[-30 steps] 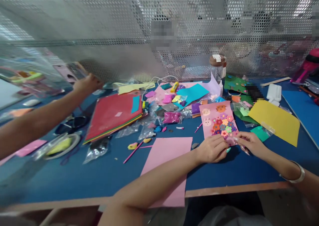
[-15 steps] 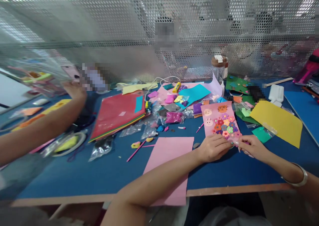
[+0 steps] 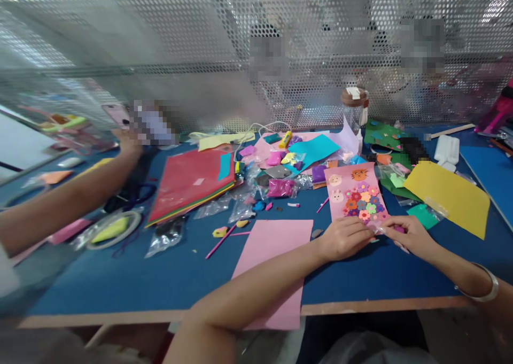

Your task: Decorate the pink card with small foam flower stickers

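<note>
A small clear piece (image 3: pixel 379 228) is pinched between the fingertips of the left hand (image 3: pixel 345 239) and right hand (image 3: pixel 409 237), seemingly steadied from both sides, at the near end of the flowered pink card (image 3: pixel 352 185). The card is laid flat toward the front edge of the table (image 3: pixel 120 284), beside a plain pink sheet (image 3: pixel 272 246).

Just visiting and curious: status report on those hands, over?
Left hand and right hand both pinch a small piece at lower edge of flower card. Pink sheet beside. Another person's arm far left.
</note>
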Motion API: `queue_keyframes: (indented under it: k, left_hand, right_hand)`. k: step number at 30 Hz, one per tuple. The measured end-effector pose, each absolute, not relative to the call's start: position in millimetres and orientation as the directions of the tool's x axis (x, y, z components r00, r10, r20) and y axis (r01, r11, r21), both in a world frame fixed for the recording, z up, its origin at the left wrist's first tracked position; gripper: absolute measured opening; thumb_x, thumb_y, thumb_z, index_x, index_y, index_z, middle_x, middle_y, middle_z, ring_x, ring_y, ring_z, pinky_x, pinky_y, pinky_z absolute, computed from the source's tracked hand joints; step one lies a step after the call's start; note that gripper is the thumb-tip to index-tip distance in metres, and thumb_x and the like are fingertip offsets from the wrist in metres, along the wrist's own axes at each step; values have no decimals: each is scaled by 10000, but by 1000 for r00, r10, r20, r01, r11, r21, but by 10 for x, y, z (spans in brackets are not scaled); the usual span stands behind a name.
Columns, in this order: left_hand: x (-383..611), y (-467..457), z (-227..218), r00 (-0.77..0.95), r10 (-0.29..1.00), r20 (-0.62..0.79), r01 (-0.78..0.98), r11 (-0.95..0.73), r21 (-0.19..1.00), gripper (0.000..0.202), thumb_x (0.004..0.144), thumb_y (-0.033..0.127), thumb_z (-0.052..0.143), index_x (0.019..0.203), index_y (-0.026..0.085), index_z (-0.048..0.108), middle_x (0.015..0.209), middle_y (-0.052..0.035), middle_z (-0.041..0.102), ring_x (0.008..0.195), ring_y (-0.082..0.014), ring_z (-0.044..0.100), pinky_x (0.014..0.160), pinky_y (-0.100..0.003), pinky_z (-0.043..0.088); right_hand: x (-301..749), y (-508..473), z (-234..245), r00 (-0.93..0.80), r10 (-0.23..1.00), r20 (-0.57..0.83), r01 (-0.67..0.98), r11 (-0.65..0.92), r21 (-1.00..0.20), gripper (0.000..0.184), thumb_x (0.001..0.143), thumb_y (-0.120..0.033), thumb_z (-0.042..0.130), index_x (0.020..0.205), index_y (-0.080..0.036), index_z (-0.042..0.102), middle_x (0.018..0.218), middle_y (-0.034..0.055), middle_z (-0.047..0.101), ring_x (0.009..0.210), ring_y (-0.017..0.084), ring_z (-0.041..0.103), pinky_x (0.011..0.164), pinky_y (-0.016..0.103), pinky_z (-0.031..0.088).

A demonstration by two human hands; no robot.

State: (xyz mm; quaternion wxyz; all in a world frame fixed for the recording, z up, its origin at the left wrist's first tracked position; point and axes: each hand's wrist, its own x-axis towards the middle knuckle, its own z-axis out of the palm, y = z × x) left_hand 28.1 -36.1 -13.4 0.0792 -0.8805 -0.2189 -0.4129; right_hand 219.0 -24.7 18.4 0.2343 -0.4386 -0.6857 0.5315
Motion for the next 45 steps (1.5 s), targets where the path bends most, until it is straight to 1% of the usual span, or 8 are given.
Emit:
queue_keyframes:
  k: [7, 15, 19, 27, 32, 37, 41, 45]
  left_hand:
    - [279, -361, -152, 542, 332, 772, 479, -877, 41, 77, 793, 182, 543, 824, 114, 560, 692, -26, 620, 637, -108, 552, 589, -215, 477]
    - [283, -358, -134, 571, 344, 745, 468, -882, 48, 113, 801, 233, 541, 770, 128, 572, 619, -10, 602, 589, -98, 531, 541, -206, 435]
    - [281, -358, -132, 577, 328, 748, 455, -889, 39, 198, 788, 313, 554, 706, 132, 561, 566, -2, 579, 549, -96, 512, 505, -209, 412]
    - [282, -369, -132, 525, 344, 778, 497, -866, 47, 102, 780, 235, 569, 781, 134, 573, 649, -8, 616, 613, -99, 541, 547, -199, 439]
    - [275, -364, -151, 551, 349, 758, 494, -868, 41, 192, 782, 306, 560, 694, 136, 564, 576, 0, 581, 571, -95, 523, 531, -199, 427]
    - [277, -362, -155, 581, 339, 740, 491, -871, 13, 261, 796, 335, 534, 622, 140, 529, 522, 7, 541, 524, -92, 491, 487, -205, 387]
    - [281, -371, -149, 551, 365, 750, 506, -861, 47, 227, 796, 340, 530, 690, 141, 549, 568, 1, 557, 539, -91, 498, 492, -200, 399]
    - [277, -377, -158, 541, 382, 750, 511, -857, 68, 125, 788, 263, 550, 788, 140, 567, 648, -7, 600, 602, -93, 534, 541, -197, 436]
  right_hand:
    - [2185, -243, 168, -482, 870, -107, 363, 87, -928, 291, 684, -407, 569, 754, -130, 620, 401, -62, 360, 344, 38, 253, 339, 186, 180]
    - [2198, -234, 149, -485, 872, -73, 385, 138, -913, 244, 668, -361, 578, 730, -128, 616, 456, -49, 383, 404, 45, 237, 384, 190, 184]
    - [2207, -223, 124, -492, 869, -49, 400, 176, -899, 196, 676, -331, 579, 711, -139, 595, 474, -52, 379, 416, 45, 238, 390, 189, 188]
    - [2201, -233, 124, -515, 851, -104, 340, 92, -936, 202, 685, -343, 581, 681, -156, 504, 483, -65, 377, 401, 38, 288, 374, 174, 215]
    - [2204, -230, 89, -555, 802, -220, 296, -56, -954, 304, 748, -443, 491, 621, -172, 439, 411, -85, 335, 308, 36, 289, 319, 171, 228]
    - [2194, -240, 107, -560, 801, -209, 341, -6, -940, 353, 756, -468, 485, 606, -149, 498, 402, -74, 343, 306, 34, 308, 315, 169, 238]
    - [2196, -242, 112, -583, 791, -186, 359, 45, -932, 343, 757, -458, 501, 636, -139, 544, 400, -67, 349, 316, 38, 322, 318, 171, 243]
    - [2190, -239, 105, -555, 815, -165, 340, 41, -940, 332, 739, -464, 525, 650, -145, 539, 397, -71, 341, 314, 38, 310, 313, 173, 229]
